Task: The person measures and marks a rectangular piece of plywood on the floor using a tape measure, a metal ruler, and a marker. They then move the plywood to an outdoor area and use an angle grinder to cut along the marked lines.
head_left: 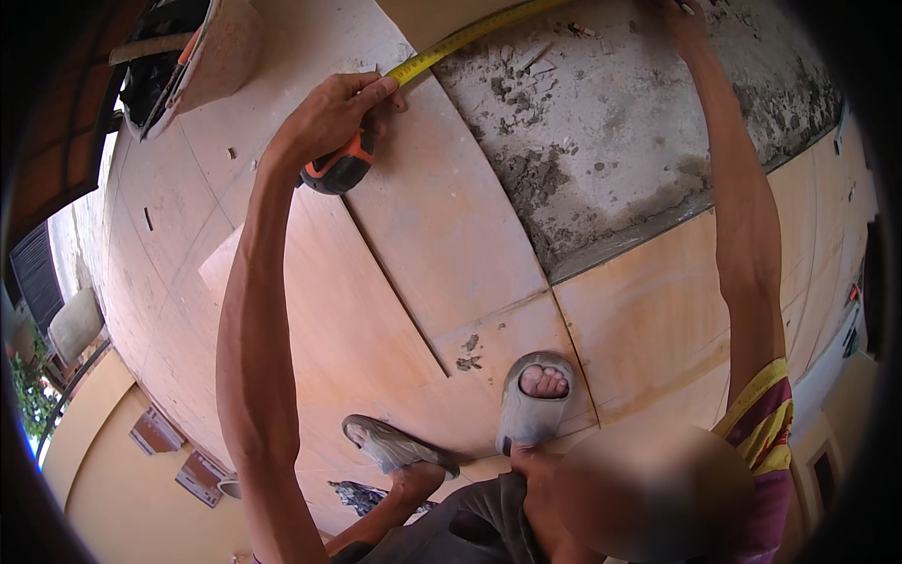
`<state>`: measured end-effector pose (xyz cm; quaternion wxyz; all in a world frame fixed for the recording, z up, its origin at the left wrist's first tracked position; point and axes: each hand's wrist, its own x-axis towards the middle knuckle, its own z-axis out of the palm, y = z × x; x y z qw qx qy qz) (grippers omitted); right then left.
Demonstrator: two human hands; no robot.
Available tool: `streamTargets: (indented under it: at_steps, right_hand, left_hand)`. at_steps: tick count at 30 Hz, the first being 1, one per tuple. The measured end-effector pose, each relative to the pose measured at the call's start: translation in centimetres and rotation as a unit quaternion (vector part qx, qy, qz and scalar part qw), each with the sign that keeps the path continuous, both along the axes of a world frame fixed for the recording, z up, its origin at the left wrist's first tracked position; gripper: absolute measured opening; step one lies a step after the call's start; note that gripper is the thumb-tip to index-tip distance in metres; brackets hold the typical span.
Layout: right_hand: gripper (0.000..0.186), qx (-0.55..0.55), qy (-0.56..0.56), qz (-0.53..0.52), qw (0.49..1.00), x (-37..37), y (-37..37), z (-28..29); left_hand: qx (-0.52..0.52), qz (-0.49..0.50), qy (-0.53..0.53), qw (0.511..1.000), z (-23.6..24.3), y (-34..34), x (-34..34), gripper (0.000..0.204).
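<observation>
My left hand (340,108) is closed on a tape measure (343,169) with an orange and black case. Between thumb and fingers it pinches the yellow blade, which runs out to the upper right along the top edge of the picture. Below the blade lies a bare patch of rough cement (601,141) with crumbs and dark lumps of mortar, bordered by large beige tiles (442,207). My right hand (675,11) reaches over the far side of this patch. It is dark, blurred and cut off by the upper edge, so its fingers do not show clearly.
A dirty white bucket (225,56) with tools in it stands at the upper left. A loose tile (319,273) lies over the floor at left. My feet in grey slides (536,404) stand on the tiles. A crumpled dark bag (362,495) lies near them.
</observation>
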<state>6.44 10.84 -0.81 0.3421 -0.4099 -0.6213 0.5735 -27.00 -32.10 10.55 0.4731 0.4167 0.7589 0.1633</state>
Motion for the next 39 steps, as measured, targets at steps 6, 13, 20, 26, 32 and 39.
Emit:
streamTargets:
  at_steps: [6, 13, 20, 26, 32, 39]
  right_hand:
    - [0.028, -0.021, -0.022, -0.003, 1.000, 0.2, 1.2, -0.6]
    - [0.024, -0.040, -0.034, -0.013, 0.999, -0.1, 1.0, -0.8]
    - [0.032, -0.118, -0.040, -0.025, 0.992, -0.1, -0.6, -0.3]
    - [0.047, -0.061, 0.021, 0.012, 0.998, 3.4, -2.6, 3.1]
    - [0.045, -0.076, 0.111, -0.131, 0.982, 7.3, -19.8, 11.2]
    - [0.037, -0.119, -0.023, 0.061, 0.991, 1.5, -49.9, 15.3]
  left_hand:
    - [0.045, -0.043, 0.017, 0.998, -2.1, -0.7, -1.0, 0.046]
    - [0.050, -0.060, 0.014, 0.997, -2.5, -0.5, -1.8, 0.045]
    - [0.046, -0.059, 0.019, 0.997, -2.7, -0.9, -1.3, 0.044]
    - [0.027, -0.036, 0.020, 0.999, 4.9, -4.6, 3.4, 0.050]
    - [-0.122, 0.021, -0.137, 0.983, 13.4, -18.7, 10.8, 0.042]
    - [-0.161, 0.181, -0.180, 0.953, 20.5, -39.2, 14.6, 0.050]
